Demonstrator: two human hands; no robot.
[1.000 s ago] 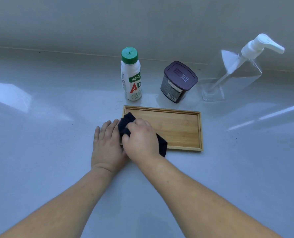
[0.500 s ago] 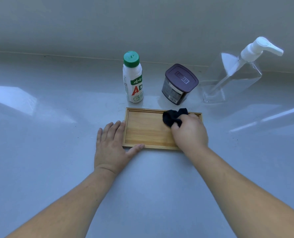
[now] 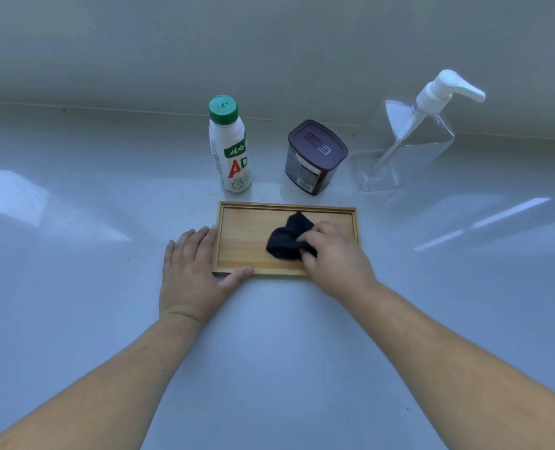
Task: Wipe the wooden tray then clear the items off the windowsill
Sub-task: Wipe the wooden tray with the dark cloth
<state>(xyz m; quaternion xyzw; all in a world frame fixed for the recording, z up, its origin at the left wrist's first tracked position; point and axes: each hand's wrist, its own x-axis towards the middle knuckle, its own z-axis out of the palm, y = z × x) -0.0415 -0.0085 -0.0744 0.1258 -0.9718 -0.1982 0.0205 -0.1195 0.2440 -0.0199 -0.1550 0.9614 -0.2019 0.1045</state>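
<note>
Pale glossy windowsill [image 3: 75, 287]; tray [image 3: 247, 241] at centre, under both hands.

Right hand [image 3: 334, 254] clenches a dark cloth [image 3: 287, 240] on the tray floor. Left of that grip, the left hand [image 3: 193, 271] lies flat and uncurled against the tray's left end, thumb along the near rim. Beyond the grip: bottle [image 3: 230, 147], green cap, label "AD"; dark tub [image 3: 313, 157], barcode; clear pump dispenser [image 3: 409, 138] to the right.

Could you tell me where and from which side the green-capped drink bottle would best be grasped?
Probably wrap a hand around the bottle's straight labelled body, coming from its open left side; it stands upright, and the dark jar sits close on its right.
</note>
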